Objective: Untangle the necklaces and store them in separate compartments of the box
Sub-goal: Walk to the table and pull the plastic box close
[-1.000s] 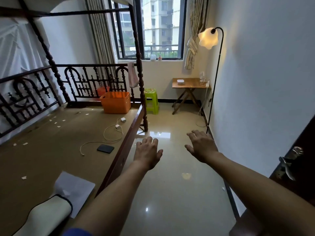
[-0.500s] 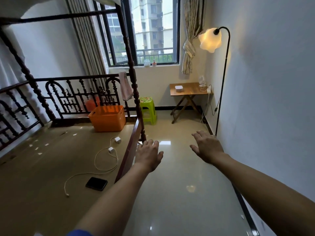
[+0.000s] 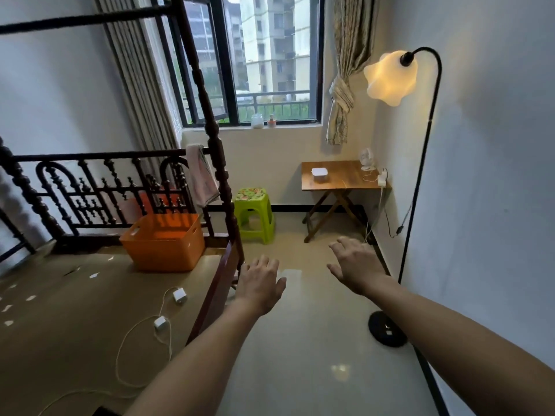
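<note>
A small white box (image 3: 319, 174) sits on a wooden folding table (image 3: 339, 183) in the far corner under the window. No necklaces can be made out from here. My left hand (image 3: 260, 284) is stretched out ahead, palm down, fingers apart and holding nothing, just right of the bed's corner post. My right hand (image 3: 354, 265) is also held out, palm down with spread fingers, empty, in front of the table's legs. Both hands are well short of the table.
A dark wooden bed frame (image 3: 220, 181) lies on my left, with an orange bin (image 3: 163, 243) and white charger cables (image 3: 162, 322) on it. A green stool (image 3: 253, 216) stands beside the table. A lit floor lamp (image 3: 417, 187) stands along the right wall, its base (image 3: 387, 328) on the tiled floor.
The view has advanced toward the far corner: table, stool and bin appear larger and nearer. Both hands stay outstretched and empty. The phone on the bed has slid out of view.
</note>
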`<move>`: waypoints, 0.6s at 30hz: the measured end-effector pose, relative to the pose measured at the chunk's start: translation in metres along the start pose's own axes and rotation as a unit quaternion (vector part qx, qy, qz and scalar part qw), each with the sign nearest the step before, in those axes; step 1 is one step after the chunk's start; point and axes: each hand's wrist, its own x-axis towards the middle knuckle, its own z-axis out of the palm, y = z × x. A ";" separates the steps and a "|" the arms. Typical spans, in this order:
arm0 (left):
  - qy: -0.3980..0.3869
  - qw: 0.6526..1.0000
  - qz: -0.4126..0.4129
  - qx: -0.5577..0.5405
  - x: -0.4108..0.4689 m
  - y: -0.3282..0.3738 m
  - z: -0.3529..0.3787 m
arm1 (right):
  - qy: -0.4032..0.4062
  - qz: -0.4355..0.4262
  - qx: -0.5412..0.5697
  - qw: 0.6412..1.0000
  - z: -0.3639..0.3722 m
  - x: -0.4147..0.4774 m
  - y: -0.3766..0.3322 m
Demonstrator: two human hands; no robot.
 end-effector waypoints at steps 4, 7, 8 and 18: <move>-0.001 1.000 -0.013 0.005 0.075 -0.020 0.014 | -0.006 -0.016 0.000 1.000 0.014 0.085 0.019; 0.000 1.000 -0.026 0.009 0.137 -0.043 0.030 | -0.014 -0.026 0.000 1.000 0.036 0.151 0.027; 0.002 1.000 -0.023 0.013 0.159 -0.051 0.038 | -0.016 -0.026 0.000 1.000 0.046 0.172 0.030; 0.008 1.000 0.012 0.017 0.402 -0.143 0.073 | -0.016 0.011 0.004 1.000 0.105 0.406 0.067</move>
